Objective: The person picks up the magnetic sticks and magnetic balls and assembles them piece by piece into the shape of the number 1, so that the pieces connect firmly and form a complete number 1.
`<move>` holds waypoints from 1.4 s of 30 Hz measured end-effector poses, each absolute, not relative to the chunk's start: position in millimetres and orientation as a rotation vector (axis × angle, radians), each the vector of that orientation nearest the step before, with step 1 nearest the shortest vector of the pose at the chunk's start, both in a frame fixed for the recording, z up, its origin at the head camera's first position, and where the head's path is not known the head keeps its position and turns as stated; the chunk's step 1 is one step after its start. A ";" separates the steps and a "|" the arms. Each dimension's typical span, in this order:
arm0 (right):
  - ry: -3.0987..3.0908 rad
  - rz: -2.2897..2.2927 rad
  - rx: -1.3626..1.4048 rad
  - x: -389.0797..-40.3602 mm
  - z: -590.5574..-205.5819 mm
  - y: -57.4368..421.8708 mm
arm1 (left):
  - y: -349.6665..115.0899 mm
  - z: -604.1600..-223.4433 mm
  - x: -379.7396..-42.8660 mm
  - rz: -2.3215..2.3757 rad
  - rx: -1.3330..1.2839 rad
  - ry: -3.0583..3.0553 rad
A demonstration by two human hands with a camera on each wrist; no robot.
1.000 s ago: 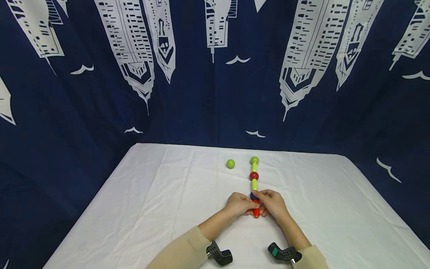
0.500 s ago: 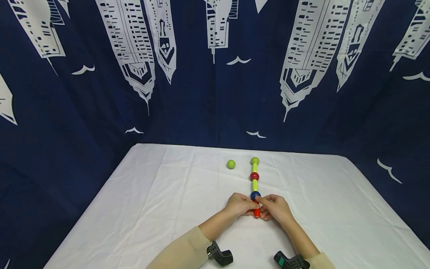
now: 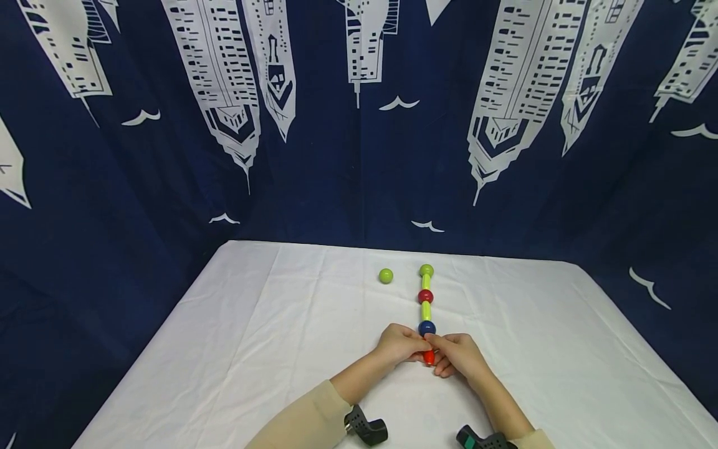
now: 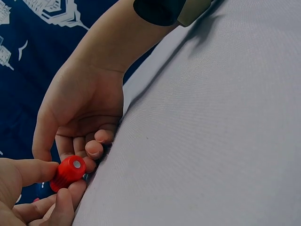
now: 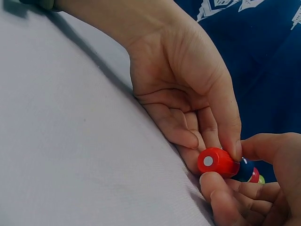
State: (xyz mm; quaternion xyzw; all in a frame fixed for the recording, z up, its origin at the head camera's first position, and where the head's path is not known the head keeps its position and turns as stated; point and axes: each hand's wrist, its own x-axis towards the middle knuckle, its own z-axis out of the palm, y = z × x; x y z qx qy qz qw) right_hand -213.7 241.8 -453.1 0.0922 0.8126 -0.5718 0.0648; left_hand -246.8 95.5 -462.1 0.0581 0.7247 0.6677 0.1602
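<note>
A straight chain of toy balls and rods lies on the table in the head view: a green ball, a yellow-green rod, a red ball, a second yellow-green rod, a blue ball, then a red rod at the near end. My left hand pinches that red rod between thumb and finger. From the other side my right hand pinches its upper end, thumb tip right by the blue ball. In the right wrist view a silvery disc shows on the red rod's free end.
A loose green ball lies to the left of the chain's far end. The table is covered in a white cloth with creases. Behind it hangs a dark blue curtain printed with white buildings and birds.
My right hand has slid a little toward me, from the blue ball down to the red rod, so the blue ball now shows. My left hand has stayed on the red rod.
</note>
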 end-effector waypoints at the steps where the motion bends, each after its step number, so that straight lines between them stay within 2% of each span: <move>1: 2.451 -1.726 0.281 -213.8 -453.5 241.7 | 95.2 -462.3 -246.9 1.907 0.172 2.073; 18: 2.631 -1.653 0.280 -224.6 -455.5 244.3 | 86.2 -458.9 -253.7 1.838 0.298 2.080; 34: 2.662 -1.640 0.382 -241.4 -457.0 251.8 | 59.5 -443.9 -302.2 1.915 0.156 2.233; 42: 2.673 -1.658 0.403 -241.1 -460.5 251.7 | 47.2 -432.5 -334.6 1.821 0.143 2.557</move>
